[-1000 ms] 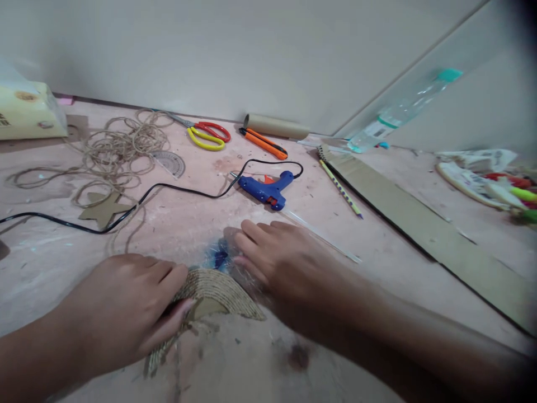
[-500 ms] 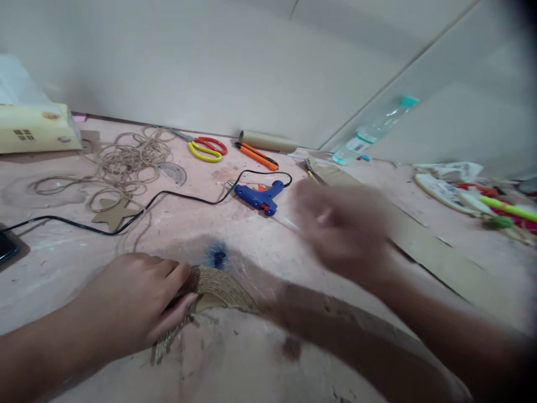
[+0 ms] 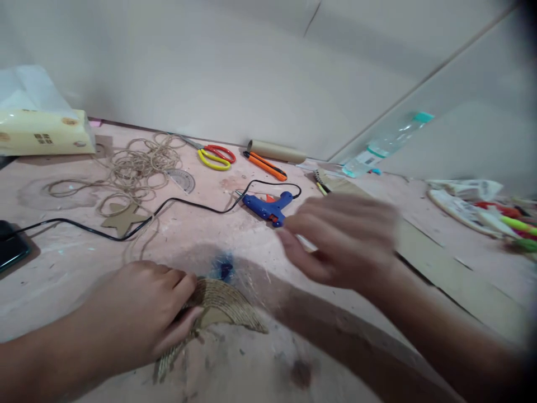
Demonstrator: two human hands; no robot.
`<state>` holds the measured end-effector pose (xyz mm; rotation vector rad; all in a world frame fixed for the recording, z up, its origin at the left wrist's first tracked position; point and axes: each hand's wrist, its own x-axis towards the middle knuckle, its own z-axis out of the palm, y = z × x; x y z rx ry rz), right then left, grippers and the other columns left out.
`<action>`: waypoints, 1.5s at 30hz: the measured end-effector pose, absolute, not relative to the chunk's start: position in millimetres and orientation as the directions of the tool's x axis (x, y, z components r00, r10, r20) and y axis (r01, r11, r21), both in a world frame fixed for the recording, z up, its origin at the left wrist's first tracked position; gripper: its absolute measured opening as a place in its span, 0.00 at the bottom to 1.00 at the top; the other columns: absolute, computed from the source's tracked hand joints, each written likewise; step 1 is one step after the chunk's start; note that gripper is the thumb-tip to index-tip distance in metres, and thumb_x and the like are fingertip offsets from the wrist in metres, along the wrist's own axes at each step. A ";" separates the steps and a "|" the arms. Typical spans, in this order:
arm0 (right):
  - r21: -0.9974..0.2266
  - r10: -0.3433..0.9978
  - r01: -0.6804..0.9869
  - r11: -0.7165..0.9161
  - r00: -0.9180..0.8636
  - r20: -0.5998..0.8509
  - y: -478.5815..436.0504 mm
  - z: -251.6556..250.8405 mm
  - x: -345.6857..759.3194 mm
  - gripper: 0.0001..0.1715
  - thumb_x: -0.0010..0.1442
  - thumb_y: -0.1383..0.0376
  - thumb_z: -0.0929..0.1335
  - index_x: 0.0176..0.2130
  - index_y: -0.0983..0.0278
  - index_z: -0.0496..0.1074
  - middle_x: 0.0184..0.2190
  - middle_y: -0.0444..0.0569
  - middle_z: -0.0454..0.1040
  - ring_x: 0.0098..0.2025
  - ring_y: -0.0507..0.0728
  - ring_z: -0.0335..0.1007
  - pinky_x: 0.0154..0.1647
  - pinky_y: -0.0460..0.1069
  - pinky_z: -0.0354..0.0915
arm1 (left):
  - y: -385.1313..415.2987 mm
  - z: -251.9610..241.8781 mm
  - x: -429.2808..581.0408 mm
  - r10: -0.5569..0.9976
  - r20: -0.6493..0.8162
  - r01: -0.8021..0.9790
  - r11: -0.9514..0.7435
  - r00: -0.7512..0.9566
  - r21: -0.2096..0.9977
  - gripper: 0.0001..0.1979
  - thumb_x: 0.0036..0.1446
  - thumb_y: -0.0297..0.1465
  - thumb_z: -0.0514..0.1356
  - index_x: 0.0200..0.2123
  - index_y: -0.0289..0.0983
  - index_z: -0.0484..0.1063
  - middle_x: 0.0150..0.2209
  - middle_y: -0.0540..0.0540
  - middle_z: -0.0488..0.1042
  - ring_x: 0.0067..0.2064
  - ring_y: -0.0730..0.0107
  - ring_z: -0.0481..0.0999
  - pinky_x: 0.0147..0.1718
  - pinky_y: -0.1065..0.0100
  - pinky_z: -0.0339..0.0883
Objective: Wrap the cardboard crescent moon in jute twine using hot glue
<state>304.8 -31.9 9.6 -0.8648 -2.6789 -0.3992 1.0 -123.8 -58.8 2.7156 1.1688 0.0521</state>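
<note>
At the lower left, my left hand (image 3: 146,316) is closed on a curved, crescent-like piece covered in rows of twine (image 3: 232,302), pressing it near the table top. Part of that piece is hidden beneath the fingers. My right hand (image 3: 344,240) is raised over the table and smeared by motion, close to the grip end of a blue glue gun (image 3: 266,208). The glue gun lies on its side with a glue stick behind it and a black cord (image 3: 201,207) running left. Whether the right fingers hold anything is unclear.
Loose twine (image 3: 140,165), a cardboard star (image 3: 123,218), a protractor (image 3: 182,181) and scissors (image 3: 216,158) lie behind my left hand. An orange cutter (image 3: 266,166), cardboard tube (image 3: 277,151) and bottle (image 3: 386,146) stand along the wall. A tissue pack (image 3: 46,134) and phone (image 3: 12,246) sit left.
My right hand has swung and turned so its back faces up, still near the glue gun. The left hand keeps its hold. The whole view has shifted slightly.
</note>
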 end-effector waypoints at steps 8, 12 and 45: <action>0.251 0.808 0.768 0.589 -0.555 -0.198 -32.9 -14.8 252.2 0.34 0.82 0.42 0.63 0.46 0.66 0.80 0.37 0.59 0.86 0.36 0.65 0.80 0.32 0.55 0.43 | -126.0 -59.7 -1.3 0.697 0.114 0.680 -0.716 0.708 0.157 0.14 0.76 0.32 0.52 0.34 0.43 0.71 0.26 0.49 0.78 0.23 0.50 0.82 0.24 0.56 0.62; 0.227 0.789 0.758 0.611 -0.559 -0.256 -30.9 -18.3 247.7 0.30 0.84 0.46 0.62 0.50 0.66 0.80 0.43 0.59 0.87 0.40 0.65 0.82 0.33 0.55 0.45 | -125.3 -58.8 0.3 0.679 0.186 0.664 -0.733 0.710 0.146 0.14 0.76 0.31 0.52 0.34 0.43 0.69 0.24 0.50 0.77 0.21 0.52 0.80 0.23 0.56 0.62; 0.055 0.756 0.757 0.651 -0.641 -0.132 -39.2 -13.1 249.3 0.14 0.78 0.64 0.64 0.42 0.64 0.77 0.39 0.55 0.86 0.37 0.60 0.76 0.34 0.55 0.44 | -104.6 -43.2 -5.1 0.838 -0.297 0.887 -0.455 0.458 0.086 0.11 0.76 0.31 0.49 0.44 0.41 0.71 0.31 0.44 0.82 0.31 0.51 0.82 0.29 0.61 0.45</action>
